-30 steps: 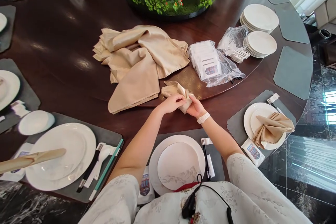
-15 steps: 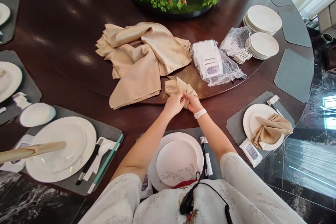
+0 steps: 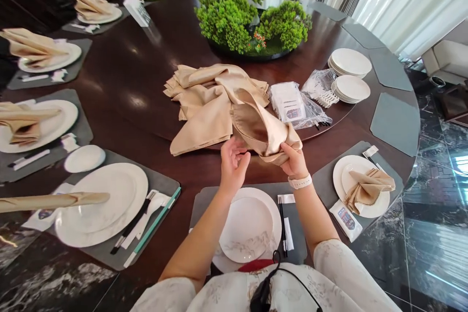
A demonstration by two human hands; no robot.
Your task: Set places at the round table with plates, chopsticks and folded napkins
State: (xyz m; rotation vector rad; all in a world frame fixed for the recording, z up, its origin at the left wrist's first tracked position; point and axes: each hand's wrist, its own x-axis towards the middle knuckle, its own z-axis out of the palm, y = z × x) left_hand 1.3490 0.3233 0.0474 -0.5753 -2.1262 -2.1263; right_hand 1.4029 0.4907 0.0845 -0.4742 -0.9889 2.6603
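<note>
A folded beige cloth napkin [image 3: 261, 129] is in my right hand [image 3: 293, 160], whose fingers and thumb pinch its lower right end. Its upper part flares open in a loose hollow. Just left of it my left hand [image 3: 234, 163] is off the cloth, slightly blurred, with fingers half curled and apart and nothing in them. Behind both hands lies a heap of beige napkins [image 3: 203, 119], partly covered by the held one. Below my hands a small plate [image 3: 246, 226] rests on a larger plate [image 3: 274, 204], with chopsticks [image 3: 282, 226] to their right.
A plastic bag of white packets [image 3: 288, 102] lies right of the napkins, near stacked plates [image 3: 351, 88]. A green plant centrepiece [image 3: 230, 14] stands behind. Place settings with folded napkins [image 3: 369, 187] line the table edge. A rolled napkin [image 3: 73, 200] juts over the left plate [image 3: 135, 180].
Both hands were together on the bunched napkin; now the left has let go and moved left. The napkin has opened out and risen in my right hand. The view has tilted up.
</note>
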